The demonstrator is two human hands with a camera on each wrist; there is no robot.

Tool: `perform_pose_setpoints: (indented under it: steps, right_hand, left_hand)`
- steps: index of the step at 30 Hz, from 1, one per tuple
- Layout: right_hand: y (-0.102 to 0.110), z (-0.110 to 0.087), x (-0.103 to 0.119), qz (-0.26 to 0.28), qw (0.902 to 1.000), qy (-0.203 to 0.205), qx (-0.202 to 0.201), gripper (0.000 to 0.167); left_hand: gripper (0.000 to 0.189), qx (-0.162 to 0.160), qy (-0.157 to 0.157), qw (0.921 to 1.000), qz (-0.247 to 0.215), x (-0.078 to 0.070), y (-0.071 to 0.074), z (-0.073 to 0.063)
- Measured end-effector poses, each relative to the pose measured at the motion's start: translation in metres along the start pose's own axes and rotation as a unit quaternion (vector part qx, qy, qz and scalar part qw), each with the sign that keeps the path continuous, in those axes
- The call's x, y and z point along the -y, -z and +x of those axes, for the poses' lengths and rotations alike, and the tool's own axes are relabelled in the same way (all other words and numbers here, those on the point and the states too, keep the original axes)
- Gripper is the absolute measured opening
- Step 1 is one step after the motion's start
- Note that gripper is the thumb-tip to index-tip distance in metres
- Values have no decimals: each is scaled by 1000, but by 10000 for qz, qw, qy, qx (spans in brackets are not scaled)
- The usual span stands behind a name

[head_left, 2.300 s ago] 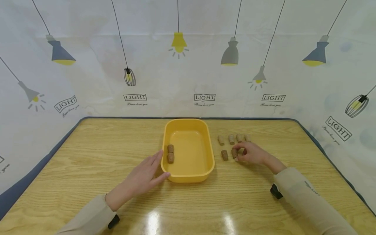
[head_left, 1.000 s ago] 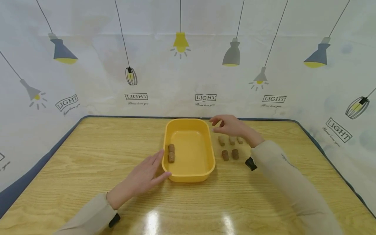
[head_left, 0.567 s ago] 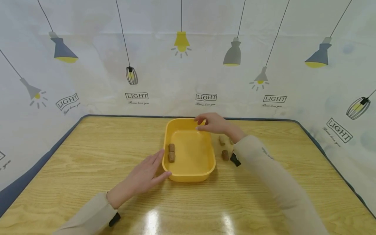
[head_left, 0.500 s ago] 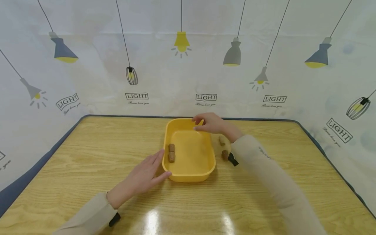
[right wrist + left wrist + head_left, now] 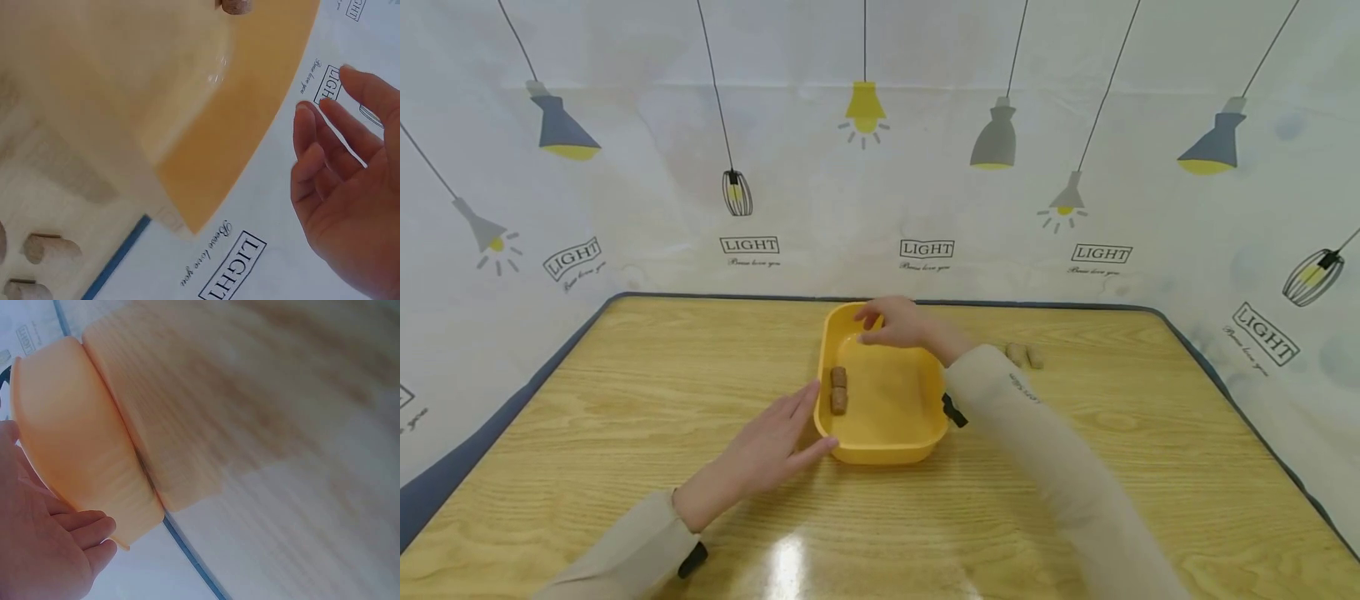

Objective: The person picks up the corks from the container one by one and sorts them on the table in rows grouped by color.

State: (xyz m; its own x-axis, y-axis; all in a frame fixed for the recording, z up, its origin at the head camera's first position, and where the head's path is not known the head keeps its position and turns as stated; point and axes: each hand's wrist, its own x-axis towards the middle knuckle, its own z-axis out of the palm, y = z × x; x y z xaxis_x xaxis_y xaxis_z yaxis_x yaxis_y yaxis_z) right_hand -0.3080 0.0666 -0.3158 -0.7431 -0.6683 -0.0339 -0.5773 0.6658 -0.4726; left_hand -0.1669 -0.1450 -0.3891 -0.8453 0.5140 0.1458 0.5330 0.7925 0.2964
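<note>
A yellow plastic tub [image 5: 880,454] stands on the table; two brown corks [image 5: 838,390] lie end to end inside, along its left wall. My left hand [image 5: 763,446] rests on the tub's left rim with fingers extended, the thumb at the front-left corner. Over the back part of the tub is my right hand [image 5: 895,323], its fingers loosely bent. In the right wrist view nothing shows between those fingers. Two paler corks [image 5: 1026,356] lie on the table right of the tub; the sleeve hides the other corks near them.
The wooden table [image 5: 700,350] has a dark blue back edge [image 5: 737,296] close behind the tub. A white backdrop [image 5: 662,167] printed with lamps rises behind it. My right sleeve [image 5: 1037,442] crosses the tub's right rim.
My right hand has left the cork it touched on the table and moved back and left over the tub; that cork stayed in place. My left hand has kept its place on the rim.
</note>
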Motion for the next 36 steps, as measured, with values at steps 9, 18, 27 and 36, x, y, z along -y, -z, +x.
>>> perform_pose_setpoints:
  steps: [9,18,27,36]
  right_hand:
    - [-12,13,10,-42,9996,-115,249,37]
    - [-26,20,13,-52,9992,-241,302,37]
    - [-34,26,10,2,9986,-353,391,38]
    - [-46,30,-2,168,9949,-636,765,39]
  left_hand:
    - [79,-40,-2,10000,20,1,-1,0]
    - [80,-68,-14,10000,-8,1,-1,1]
    - [80,-36,31,10000,38,1,-1,0]
    - [81,-34,45,10000,46,1,-2,1]
